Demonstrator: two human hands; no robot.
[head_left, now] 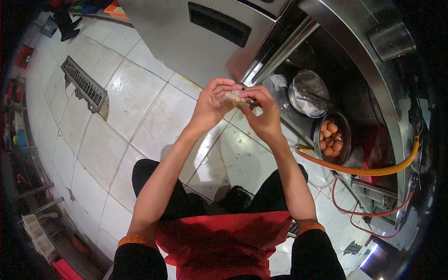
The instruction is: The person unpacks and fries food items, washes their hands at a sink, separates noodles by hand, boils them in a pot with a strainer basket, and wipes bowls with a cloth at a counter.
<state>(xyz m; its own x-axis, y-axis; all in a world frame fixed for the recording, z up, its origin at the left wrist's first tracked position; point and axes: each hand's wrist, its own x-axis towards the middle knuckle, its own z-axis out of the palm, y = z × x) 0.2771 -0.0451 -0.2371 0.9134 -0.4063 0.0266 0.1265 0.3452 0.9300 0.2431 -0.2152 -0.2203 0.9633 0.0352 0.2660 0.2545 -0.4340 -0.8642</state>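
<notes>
Above the white tiled floor (149, 109), in front of the person's knees, we see a small pale clump (232, 97) held between two bare hands; it is too blurred for us to say what it is. The left hand (212, 105) has its grip closed on one side of it, fingers curled over, and the right hand (263, 112) pinches the other side between thumb and fingers. To the right we find a low shelf (288, 106) bearing a bowl (346, 133) of brown eggs (329, 141) just beside a metal basin (294, 95). An orange hose (368, 171) curves near the eggs.
</notes>
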